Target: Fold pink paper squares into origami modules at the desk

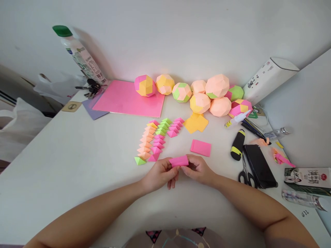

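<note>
Between both my hands is a small folded piece of pink paper (pixel 179 161), held just above the white table. My left hand (pixel 161 174) pinches its left end, thumb along the lower edge. At its right end my right hand (pixel 200 169) grips it between thumb and fingers. Just beyond lies a flat stack of pink paper rectangles (pixel 201 147). Folded paper pieces in green, peach and pink (pixel 146 140) stand in rows ahead of my left hand. Yellow paper sheets (pixel 196 123) lie farther back, near the paper balls.
Several faceted paper balls (pixel 217 86) line the wall, one on a pink sheet (pixel 126 100). To the right lie a black-and-yellow cutter (pixel 237 145), scissors (pixel 247 174), a phone (pixel 260 166), a glue pen (pixel 238 119) and a carton (pixel 307 177). A green-capped bottle (pixel 82 57) stands back left.
</note>
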{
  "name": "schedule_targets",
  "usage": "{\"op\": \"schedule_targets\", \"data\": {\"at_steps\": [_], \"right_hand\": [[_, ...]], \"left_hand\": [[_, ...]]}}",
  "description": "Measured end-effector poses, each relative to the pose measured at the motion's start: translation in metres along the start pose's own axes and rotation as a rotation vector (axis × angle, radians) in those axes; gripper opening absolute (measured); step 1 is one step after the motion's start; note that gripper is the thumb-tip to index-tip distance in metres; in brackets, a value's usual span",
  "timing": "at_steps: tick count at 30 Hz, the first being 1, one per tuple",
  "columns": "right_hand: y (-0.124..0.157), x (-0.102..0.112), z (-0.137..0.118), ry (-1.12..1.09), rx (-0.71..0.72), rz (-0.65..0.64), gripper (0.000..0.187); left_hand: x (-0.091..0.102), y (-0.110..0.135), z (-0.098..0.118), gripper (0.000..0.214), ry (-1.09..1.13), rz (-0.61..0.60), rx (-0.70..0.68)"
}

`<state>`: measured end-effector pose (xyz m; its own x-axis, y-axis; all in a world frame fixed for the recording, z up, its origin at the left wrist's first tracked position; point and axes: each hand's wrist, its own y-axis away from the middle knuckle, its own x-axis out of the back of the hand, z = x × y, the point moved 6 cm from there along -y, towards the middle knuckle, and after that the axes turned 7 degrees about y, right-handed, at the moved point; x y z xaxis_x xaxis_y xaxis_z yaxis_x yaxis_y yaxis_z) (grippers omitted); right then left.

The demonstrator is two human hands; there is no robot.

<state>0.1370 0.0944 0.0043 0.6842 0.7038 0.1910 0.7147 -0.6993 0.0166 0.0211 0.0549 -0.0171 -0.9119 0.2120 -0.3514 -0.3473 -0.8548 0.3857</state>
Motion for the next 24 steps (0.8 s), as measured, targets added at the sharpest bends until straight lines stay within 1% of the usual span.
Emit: {"op": "schedule_targets", "data": {"at_steps": [4, 7, 9, 11, 13, 15, 17, 20, 22, 24], "right_hand": [[0.001, 0.004, 0.006, -0.091, -0.032, 0.040, 0.018], [0.001, 0.007, 0.011, -0.151, -0.066, 0.076, 0.020], [0.000, 0.008, 0.012, -0.161, -0.079, 0.097, 0.020], [0.000, 0.006, 0.012, -0.155, -0.089, 0.083, 0.020], [0.000, 0.003, 0.010, -0.129, -0.096, 0.037, 0.018], [0.000, 0.000, 0.007, -0.103, -0.091, 0.002, 0.016], [0.001, 0.001, 0.005, -0.086, -0.066, 0.002, 0.014], [0.002, 0.007, 0.006, -0.075, -0.030, 0.062, 0.015], [0.003, 0.011, 0.008, -0.120, -0.016, 0.125, 0.018], [0.004, 0.015, 0.009, -0.190, -0.006, 0.177, 0.015]], "left_hand": [[0.002, 0.001, -0.003, 0.026, 0.010, 0.021, -0.007], [0.003, 0.002, -0.001, 0.030, 0.057, 0.042, -0.034], [0.003, 0.003, 0.003, 0.034, 0.107, 0.051, -0.075], [0.002, 0.004, 0.008, 0.035, 0.146, 0.052, -0.122], [0.001, 0.003, 0.011, 0.036, 0.143, 0.045, -0.137], [0.000, 0.002, 0.009, 0.035, 0.122, 0.038, -0.111], [0.000, 0.001, 0.007, 0.034, 0.118, 0.041, -0.084], [0.003, -0.001, 0.004, 0.034, 0.140, 0.054, -0.071], [0.005, -0.001, 0.004, 0.033, 0.156, 0.052, -0.067], [0.005, -0.002, 0.004, 0.033, 0.166, 0.043, -0.055]]}}
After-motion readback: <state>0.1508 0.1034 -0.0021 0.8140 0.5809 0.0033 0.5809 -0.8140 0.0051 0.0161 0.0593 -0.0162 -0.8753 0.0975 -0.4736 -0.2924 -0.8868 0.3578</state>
